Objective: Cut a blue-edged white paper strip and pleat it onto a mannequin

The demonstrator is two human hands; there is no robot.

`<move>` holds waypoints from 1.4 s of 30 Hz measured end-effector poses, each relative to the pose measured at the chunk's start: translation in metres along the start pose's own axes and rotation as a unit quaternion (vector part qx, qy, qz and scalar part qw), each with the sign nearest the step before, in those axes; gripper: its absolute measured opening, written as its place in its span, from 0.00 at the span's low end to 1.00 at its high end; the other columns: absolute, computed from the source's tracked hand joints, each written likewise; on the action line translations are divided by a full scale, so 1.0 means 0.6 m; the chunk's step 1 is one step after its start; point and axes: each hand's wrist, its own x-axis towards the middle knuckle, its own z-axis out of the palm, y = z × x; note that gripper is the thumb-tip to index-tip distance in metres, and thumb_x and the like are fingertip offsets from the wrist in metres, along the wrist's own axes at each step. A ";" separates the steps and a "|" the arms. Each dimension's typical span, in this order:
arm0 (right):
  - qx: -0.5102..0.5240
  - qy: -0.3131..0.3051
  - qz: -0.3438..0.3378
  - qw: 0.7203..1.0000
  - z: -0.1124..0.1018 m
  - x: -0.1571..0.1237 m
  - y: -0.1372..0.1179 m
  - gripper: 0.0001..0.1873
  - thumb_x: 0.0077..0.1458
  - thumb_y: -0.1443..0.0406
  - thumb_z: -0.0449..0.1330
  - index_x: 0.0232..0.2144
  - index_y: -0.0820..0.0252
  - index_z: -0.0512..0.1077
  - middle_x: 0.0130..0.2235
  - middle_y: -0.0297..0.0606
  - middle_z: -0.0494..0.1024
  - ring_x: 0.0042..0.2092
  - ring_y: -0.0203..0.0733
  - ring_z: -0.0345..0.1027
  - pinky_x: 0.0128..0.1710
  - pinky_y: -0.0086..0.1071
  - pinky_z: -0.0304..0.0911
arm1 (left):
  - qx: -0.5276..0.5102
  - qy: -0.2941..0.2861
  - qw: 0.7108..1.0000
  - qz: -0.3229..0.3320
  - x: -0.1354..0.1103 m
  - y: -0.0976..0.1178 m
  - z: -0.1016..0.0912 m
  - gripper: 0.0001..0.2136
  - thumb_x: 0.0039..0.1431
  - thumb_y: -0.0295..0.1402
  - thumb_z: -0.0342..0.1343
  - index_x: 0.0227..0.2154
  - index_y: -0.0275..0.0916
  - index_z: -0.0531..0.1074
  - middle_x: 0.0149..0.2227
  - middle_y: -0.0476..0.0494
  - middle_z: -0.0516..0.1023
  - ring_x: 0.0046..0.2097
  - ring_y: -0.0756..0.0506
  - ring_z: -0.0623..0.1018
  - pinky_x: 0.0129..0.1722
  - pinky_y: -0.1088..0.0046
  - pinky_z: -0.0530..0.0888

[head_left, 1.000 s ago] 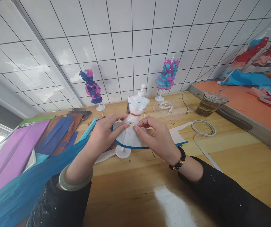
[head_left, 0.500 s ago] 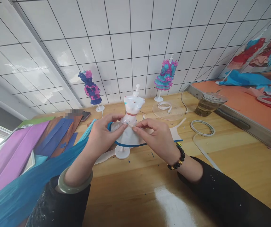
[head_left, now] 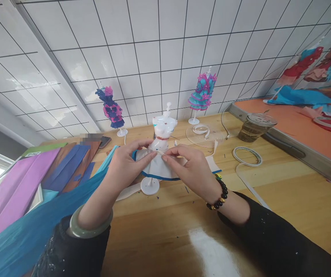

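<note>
A small white mannequin (head_left: 165,127) on a round base (head_left: 150,186) stands upright in the middle of the wooden table. Around its lower body sits a white skirt (head_left: 156,165) with a blue hem. My left hand (head_left: 131,159) pinches the skirt's top edge at the waist, thumb in front and fingers behind. Just to the right, my right hand (head_left: 190,165) pinches the same edge between thumb and index finger, the fingertips almost meeting. Beyond my right hand, a white blue-edged piece (head_left: 211,164) and a pale strip end (head_left: 215,148) stick out; their link to the skirt is hidden.
Tape roll (head_left: 248,156) with a loose tail and a lidded cup (head_left: 256,126) are on the right. Two dressed mannequins, one navy (head_left: 112,107) and one turquoise (head_left: 203,92), stand by the tiled wall. Coloured sheets (head_left: 24,184), blue fabric (head_left: 52,215) and a phone (head_left: 104,141) lie left.
Both hands keep their pinch on the skirt's waist edge. The pale strip end and blue-edged piece beyond my right hand have shifted slightly left. My right wrist has moved a little right.
</note>
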 end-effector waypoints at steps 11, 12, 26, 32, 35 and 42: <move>0.041 -0.029 -0.025 0.998 -0.003 -0.001 -0.013 0.07 0.57 0.68 0.56 0.34 0.56 0.75 0.34 0.34 0.78 0.36 0.37 0.70 0.38 0.32 0.64 | 0.012 -0.007 1.000 0.013 -0.003 0.009 0.000 0.11 0.52 0.38 0.59 0.40 0.48 0.75 0.39 0.49 0.79 0.41 0.43 0.76 0.43 0.64 0.72; 0.046 -0.028 -0.028 0.998 -0.003 -0.001 -0.012 0.07 0.57 0.68 0.56 0.34 0.56 0.75 0.34 0.35 0.78 0.37 0.37 0.70 0.39 0.32 0.64 | 0.015 -0.009 1.000 0.015 -0.003 0.010 0.000 0.12 0.52 0.38 0.59 0.40 0.48 0.75 0.39 0.49 0.79 0.40 0.43 0.76 0.43 0.64 0.72; 0.026 0.027 0.008 0.999 0.002 0.000 -0.003 0.01 0.53 0.67 0.60 0.30 0.58 0.72 0.31 0.34 0.78 0.33 0.37 0.70 0.35 0.31 0.66 | 0.009 -0.024 1.000 0.009 -0.004 0.018 -0.001 0.12 0.52 0.38 0.59 0.40 0.47 0.75 0.38 0.49 0.80 0.39 0.43 0.77 0.42 0.65 0.73; 0.037 0.034 0.012 0.999 0.005 -0.001 -0.002 0.01 0.53 0.67 0.60 0.29 0.59 0.71 0.30 0.34 0.76 0.32 0.36 0.69 0.34 0.31 0.65 | 0.006 -0.029 1.000 0.006 -0.004 0.017 -0.001 0.10 0.53 0.37 0.58 0.40 0.47 0.75 0.38 0.49 0.79 0.39 0.44 0.77 0.42 0.66 0.73; 0.035 0.034 0.019 0.999 0.006 -0.001 -0.003 0.02 0.53 0.66 0.60 0.29 0.59 0.70 0.29 0.34 0.76 0.32 0.36 0.69 0.33 0.31 0.65 | -0.003 -0.029 1.000 0.011 -0.004 0.017 -0.002 0.10 0.54 0.38 0.58 0.39 0.46 0.75 0.38 0.49 0.79 0.40 0.44 0.76 0.42 0.66 0.72; 0.028 0.026 0.005 0.999 0.006 -0.001 -0.005 0.02 0.54 0.66 0.59 0.29 0.59 0.69 0.31 0.35 0.76 0.33 0.37 0.69 0.36 0.31 0.65 | -0.030 -0.012 0.999 -0.009 -0.006 0.021 0.002 0.09 0.50 0.39 0.60 0.35 0.44 0.74 0.36 0.48 0.78 0.39 0.44 0.76 0.43 0.65 0.72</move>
